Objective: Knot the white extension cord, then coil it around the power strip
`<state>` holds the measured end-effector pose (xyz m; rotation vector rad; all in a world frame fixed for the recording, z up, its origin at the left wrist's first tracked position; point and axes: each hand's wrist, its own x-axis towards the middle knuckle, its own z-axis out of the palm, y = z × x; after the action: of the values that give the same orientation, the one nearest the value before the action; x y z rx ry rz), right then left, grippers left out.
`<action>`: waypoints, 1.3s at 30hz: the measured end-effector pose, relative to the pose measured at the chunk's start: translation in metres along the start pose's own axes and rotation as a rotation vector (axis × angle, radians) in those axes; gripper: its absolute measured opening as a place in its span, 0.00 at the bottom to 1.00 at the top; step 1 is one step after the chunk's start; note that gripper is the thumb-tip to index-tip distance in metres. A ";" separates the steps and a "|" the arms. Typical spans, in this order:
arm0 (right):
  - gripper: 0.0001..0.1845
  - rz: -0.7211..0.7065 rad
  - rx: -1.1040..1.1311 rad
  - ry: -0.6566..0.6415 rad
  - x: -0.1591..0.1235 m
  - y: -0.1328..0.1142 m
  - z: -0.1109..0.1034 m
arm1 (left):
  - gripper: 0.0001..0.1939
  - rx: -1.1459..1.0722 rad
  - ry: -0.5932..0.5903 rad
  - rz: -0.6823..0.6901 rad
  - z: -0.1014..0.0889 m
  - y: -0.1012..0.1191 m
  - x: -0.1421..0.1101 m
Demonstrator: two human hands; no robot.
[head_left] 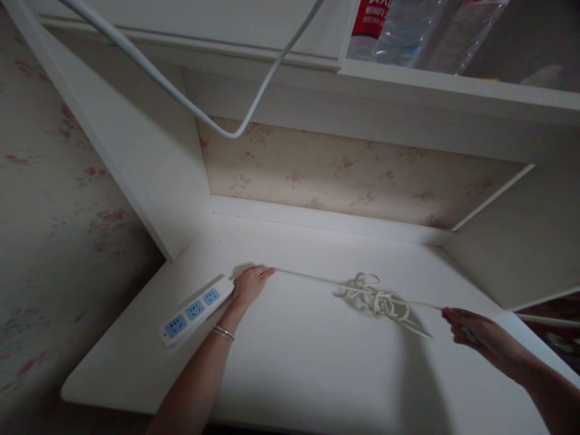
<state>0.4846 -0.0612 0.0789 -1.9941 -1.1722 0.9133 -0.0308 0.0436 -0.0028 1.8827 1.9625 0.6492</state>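
Note:
A white power strip [196,312] with blue socket panels lies at the left of the white desk. Beside its cord end, my left hand [252,283] is closed on the white power cord [312,278], with a bracelet on the wrist. The cord runs in a nearly straight line to the right, over a loose tangle [385,302] of the same cord. At the far right my right hand [475,332] grips the cord with bent fingers, raised a little above the desk. Whatever cord lies inside that fist is hidden.
White panels enclose the desk [317,374] at left and right, with floral wallpaper behind. Overhead, a shelf [408,75] carries plastic-wrapped bottles [408,30]. A white cable [233,134] hangs down in a loop near the camera. The desk's front edge runs along the bottom.

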 end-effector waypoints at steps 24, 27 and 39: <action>0.23 -0.274 0.094 -0.643 -0.066 -0.131 0.294 | 0.18 -0.600 -0.047 0.024 0.023 -0.004 -0.001; 0.23 -0.168 0.452 -0.652 -0.050 -0.150 0.322 | 0.18 -0.684 -0.083 0.037 0.021 0.002 -0.004; 0.18 -0.198 0.645 -0.834 -0.023 -0.178 0.347 | 0.21 -0.928 -0.079 0.091 0.023 0.011 -0.013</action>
<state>0.1131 0.0504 0.0354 -0.9602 -1.2248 1.8192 -0.0084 0.0331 -0.0169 1.3605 1.1765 1.2169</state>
